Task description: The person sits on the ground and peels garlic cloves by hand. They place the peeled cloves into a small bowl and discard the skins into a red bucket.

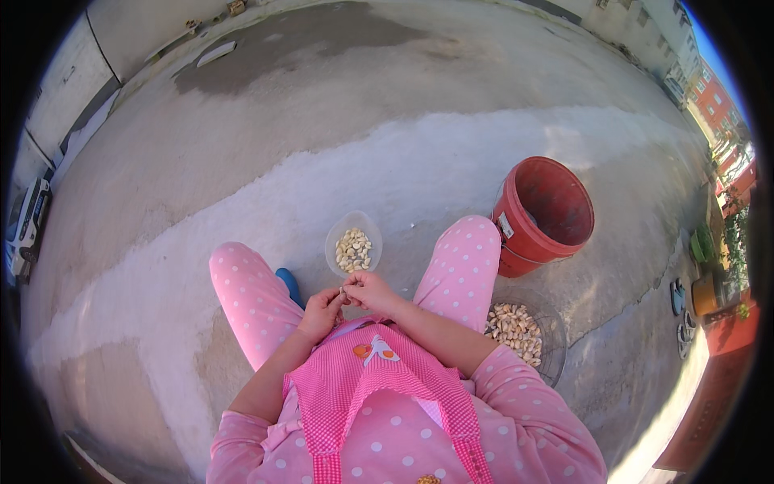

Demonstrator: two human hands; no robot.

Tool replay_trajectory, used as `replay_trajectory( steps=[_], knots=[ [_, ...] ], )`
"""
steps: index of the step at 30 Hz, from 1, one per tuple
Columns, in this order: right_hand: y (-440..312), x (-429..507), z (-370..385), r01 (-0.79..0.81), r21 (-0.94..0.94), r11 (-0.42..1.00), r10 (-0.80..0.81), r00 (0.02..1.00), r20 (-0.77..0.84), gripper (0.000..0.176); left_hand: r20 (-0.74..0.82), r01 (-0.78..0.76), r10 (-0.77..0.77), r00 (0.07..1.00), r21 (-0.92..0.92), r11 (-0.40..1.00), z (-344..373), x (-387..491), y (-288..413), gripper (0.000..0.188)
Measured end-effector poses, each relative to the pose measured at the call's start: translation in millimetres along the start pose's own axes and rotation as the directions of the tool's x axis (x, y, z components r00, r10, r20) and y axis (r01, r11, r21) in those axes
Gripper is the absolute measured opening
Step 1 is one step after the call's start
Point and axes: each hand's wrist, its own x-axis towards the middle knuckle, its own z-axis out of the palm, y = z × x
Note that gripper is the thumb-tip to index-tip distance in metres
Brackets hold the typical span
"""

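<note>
My left hand [321,310] and my right hand [365,290] meet fingertip to fingertip above my lap, pinching a small pale piece, apparently a garlic clove [342,291], between them. Just beyond them a translucent plastic bowl [376,233] stands on the ground with peeled garlic cloves [354,249] in it. Beside my right leg, partly hidden by it and my arm, a round wire basket [557,345] holds many unpeeled garlic cloves [515,330].
A red plastic bucket [526,242] with a wire handle stands right of my right knee, its inside mostly in view. A blue shoe [290,285] shows by my left leg. Sandals [685,333] lie far right near plant pots. A white car [30,221] is at the far left.
</note>
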Motion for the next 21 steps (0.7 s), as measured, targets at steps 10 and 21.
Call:
replay_trajectory(
  steps=[10,21],
  knots=[
    [0.7,3.2,-2.9,-0.024,-0.162,0.986,0.022,1.000,-0.015,0.009,0.010,-0.051,0.050,0.999,0.304,0.951,-2.2,-1.3,-3.5,0.018],
    [-12.4,-4.2,-0.5,-0.045,-0.052,0.998,0.047,0.998,0.034,0.007,0.045,0.002,-0.002,0.999,0.008,1.000,-5.6,-2.7,-8.3,0.023]
  ],
)
